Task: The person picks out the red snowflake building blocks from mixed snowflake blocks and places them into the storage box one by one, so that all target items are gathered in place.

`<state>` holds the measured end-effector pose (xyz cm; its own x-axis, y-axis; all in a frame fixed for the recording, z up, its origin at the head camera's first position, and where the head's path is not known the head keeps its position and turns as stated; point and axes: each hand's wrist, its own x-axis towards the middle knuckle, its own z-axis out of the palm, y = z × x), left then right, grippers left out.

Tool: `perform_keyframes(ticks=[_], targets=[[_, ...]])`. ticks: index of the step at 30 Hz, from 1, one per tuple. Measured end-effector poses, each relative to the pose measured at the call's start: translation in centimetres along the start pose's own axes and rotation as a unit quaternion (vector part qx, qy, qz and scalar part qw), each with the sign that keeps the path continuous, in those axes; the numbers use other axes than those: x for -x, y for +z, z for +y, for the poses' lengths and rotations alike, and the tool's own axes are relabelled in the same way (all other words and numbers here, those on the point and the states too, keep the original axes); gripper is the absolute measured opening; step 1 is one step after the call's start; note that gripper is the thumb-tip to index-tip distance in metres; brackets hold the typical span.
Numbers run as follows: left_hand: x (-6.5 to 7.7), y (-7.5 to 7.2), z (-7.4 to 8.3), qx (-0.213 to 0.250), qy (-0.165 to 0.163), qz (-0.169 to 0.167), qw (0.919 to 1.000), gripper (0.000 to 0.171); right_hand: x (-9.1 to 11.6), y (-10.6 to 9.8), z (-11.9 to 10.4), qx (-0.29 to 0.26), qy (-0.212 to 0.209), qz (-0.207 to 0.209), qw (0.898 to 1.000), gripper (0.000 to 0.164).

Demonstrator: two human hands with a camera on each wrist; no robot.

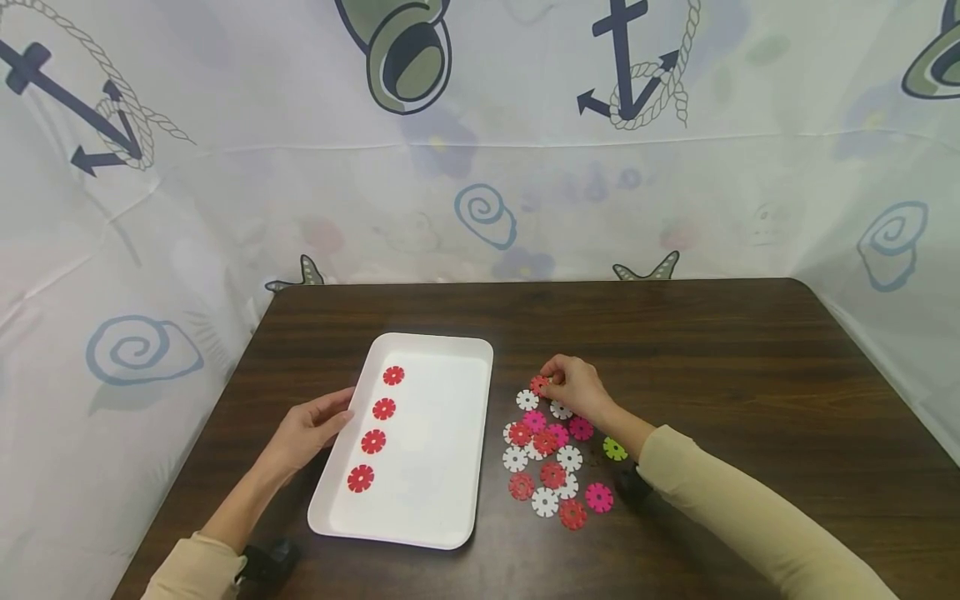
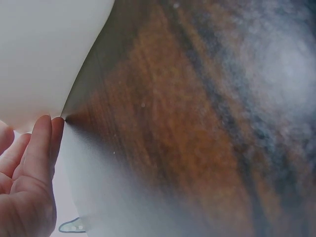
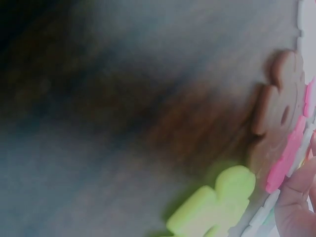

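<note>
As my left hand [image 1: 303, 429] touches a white tray [image 1: 435, 442], my right hand [image 1: 581, 387] pinches a red disc [image 1: 537, 385]

Where the tray's left rim meets my left hand, left of the frame's middle, I have my fingers [image 2: 38, 153] fairly straight against the edge; the left wrist view shows them lying close together. Just right of centre, my other thumb and fingers pinch the red disc, a notched round piece, at the top of a loose cluster. I cannot tell whether it is lifted. Below it lie more notched pieces, some overlapping: white discs [image 1: 545, 502], pink discs [image 1: 599, 497] and further red ones. One green disc [image 1: 615, 448] sits near my right wrist and shows large at the bottom of the right wrist view. Along the tray's left side, four red discs [image 1: 373, 442] run in a slanting line, spaced apart. Tray and pieces rest on a dark, wood-grained tabletop [image 1: 712, 367] across the lower frame. Behind, a pale cloth [image 1: 300, 200] is printed with roped navy anchors [image 1: 623, 58] and blue spiral shells [image 1: 486, 215]; the markings I can make out on it are drawings.
</note>
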<state>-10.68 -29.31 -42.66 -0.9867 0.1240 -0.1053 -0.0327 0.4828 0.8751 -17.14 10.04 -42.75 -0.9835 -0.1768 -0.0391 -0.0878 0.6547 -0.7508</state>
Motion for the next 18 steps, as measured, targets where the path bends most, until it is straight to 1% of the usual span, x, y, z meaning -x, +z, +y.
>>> perform_keyframes(ticks=[9,18], targets=[[0.07,0.0,0.1,0.003,-0.003,0.001,1.0,0.054,0.12,0.16,0.04,0.005,-0.011,0.008,1.0,0.019],[0.07,-0.06,0.08,0.003,0.0,0.0,1.0,0.053,0.18,0.33,0.0,0.003,-0.008,0.01,1.0,0.018]])
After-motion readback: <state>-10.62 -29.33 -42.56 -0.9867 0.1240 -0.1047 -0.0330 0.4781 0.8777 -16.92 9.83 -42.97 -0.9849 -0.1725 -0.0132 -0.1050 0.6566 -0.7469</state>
